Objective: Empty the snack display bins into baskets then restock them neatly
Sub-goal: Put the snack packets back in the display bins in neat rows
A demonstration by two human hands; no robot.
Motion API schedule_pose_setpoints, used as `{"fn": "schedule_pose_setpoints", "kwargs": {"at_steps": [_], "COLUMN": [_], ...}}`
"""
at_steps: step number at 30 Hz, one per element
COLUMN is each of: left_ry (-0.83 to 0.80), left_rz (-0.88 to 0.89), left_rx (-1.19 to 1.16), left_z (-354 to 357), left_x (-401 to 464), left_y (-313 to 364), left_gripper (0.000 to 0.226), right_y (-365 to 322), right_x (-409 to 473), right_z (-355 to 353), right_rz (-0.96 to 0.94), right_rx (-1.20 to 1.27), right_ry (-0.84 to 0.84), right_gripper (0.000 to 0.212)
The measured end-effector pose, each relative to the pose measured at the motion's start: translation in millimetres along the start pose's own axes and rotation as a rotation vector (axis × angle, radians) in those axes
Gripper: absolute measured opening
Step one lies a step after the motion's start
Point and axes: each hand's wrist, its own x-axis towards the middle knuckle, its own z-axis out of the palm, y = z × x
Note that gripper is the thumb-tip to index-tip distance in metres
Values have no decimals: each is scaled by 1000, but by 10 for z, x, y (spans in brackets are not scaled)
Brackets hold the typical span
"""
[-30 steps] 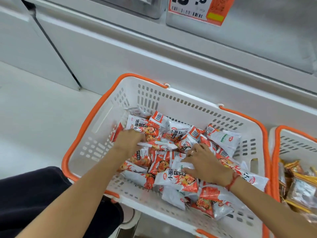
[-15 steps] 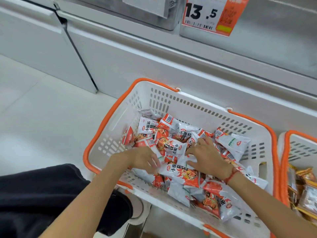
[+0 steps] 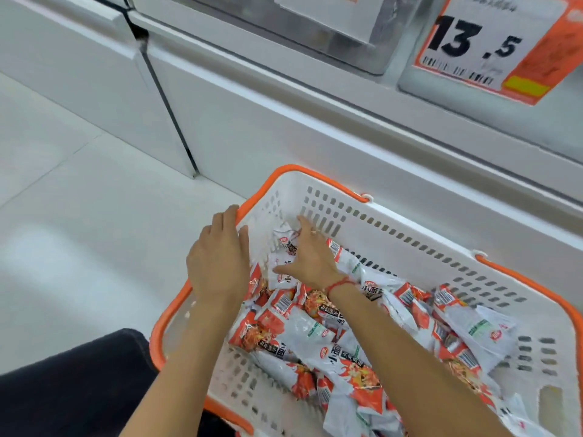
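The left hand lies back-up with fingers straight and close together, fingertips at the upper left, the bare forearm running down toward the lower left. The right hand is spread flat, palm down, thumb out to the left. A red string circles the right wrist, its forearm stretching to the lower right.

You are looking down at a white slotted basket with an orange rim, sitting on the floor against the cabinet base. Orange-and-white snack packets are lying jumbled inside it, piling from the corner at 10 o'clock across toward 4 o'clock, overlapping at mixed angles.
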Motion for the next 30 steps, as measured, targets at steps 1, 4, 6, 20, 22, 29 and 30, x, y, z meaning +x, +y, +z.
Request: {"fn": "schedule_pose_setpoints", "kwargs": {"at_steps": [1,4,6,20,22,29,30], "left_ry": [24,72,74,49,43,13,12], "left_rz": [-1,9,4,57,67,50,48], "left_rx": [-1,17,46,125,123,89,80], "left_z": [23,78,78,69,59,11,8], "left_x": [9,23,20,29,27,10,0], "left_y": [4,-3,4,-16,-27,7,12], "left_gripper": [38,33,32,31,30,35,35], "right_y": [48,231,289,735,849,936,832], "right_x": [53,73,3,-1307,-1512,-1985,-1946], "right_z": [25,96,154,-305,-517,-1126,-1113], "right_rz": [18,-130,-267,-509,-456,-58,-94], "right_rx": [-47,-516,-593,-584,-603,-454,-435], "right_ry": [-47,-115,-173,-100,-124,-594,-521], "right_gripper": [115,103,96,68,72,79,71]}}
